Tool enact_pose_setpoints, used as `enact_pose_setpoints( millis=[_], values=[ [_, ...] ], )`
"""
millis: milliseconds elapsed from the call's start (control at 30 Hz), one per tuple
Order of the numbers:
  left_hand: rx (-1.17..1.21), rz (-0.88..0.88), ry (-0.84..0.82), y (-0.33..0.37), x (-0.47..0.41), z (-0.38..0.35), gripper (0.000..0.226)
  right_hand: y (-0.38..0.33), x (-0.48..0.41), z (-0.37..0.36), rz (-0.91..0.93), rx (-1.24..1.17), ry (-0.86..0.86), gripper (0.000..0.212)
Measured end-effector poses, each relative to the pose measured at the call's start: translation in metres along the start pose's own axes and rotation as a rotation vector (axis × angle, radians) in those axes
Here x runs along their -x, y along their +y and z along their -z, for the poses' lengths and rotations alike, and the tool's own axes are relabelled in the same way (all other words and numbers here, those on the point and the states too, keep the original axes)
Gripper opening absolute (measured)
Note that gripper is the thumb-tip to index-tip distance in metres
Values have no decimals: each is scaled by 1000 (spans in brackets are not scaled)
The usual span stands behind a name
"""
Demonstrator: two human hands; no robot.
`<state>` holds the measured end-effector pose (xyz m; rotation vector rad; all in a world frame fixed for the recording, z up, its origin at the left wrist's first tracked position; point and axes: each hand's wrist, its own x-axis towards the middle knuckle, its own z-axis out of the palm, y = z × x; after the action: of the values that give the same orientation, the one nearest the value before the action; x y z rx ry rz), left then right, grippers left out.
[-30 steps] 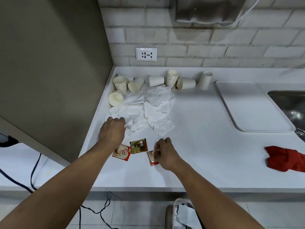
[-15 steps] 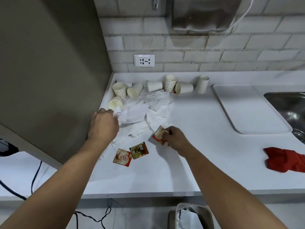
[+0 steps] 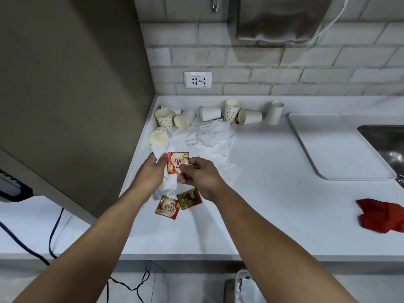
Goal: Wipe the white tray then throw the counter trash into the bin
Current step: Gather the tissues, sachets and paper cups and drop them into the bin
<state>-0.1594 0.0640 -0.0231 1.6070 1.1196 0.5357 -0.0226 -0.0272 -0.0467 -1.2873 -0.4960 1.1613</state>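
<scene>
The bin waits below the counter edge nearest me. A second ago my right hand was pinching a creamer sachet off the counter; now it lifts that sachet against my left hand, which has bunched a wad of tissue in its curled fingers, so I judge I'm gathering one load. Two more sachets lie just beneath, loose tissues and paper cups beyond, and the white tray rests far right beside the sink.
</scene>
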Motion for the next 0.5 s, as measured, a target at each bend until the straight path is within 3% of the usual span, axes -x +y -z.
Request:
enact_pose_setpoints(
  millis=[100,233,333,433,500],
  values=[
    [6,0,-61,0,1,0,39,-1,-2,-1,5,117,8,20],
    [-203,-134,95,-3,-1,2,23,2,-5,4,11,224,45,29],
    [-260,-103,199,-4,-5,7,29,18,-4,16,157,742,117,30],
    [-362,-186,188,-7,-10,11,25,39,-5,29,290,1397,-161,46],
    [-451,-255,187,-9,-13,12,18,51,-4,33,309,1607,-292,53]
  ],
)
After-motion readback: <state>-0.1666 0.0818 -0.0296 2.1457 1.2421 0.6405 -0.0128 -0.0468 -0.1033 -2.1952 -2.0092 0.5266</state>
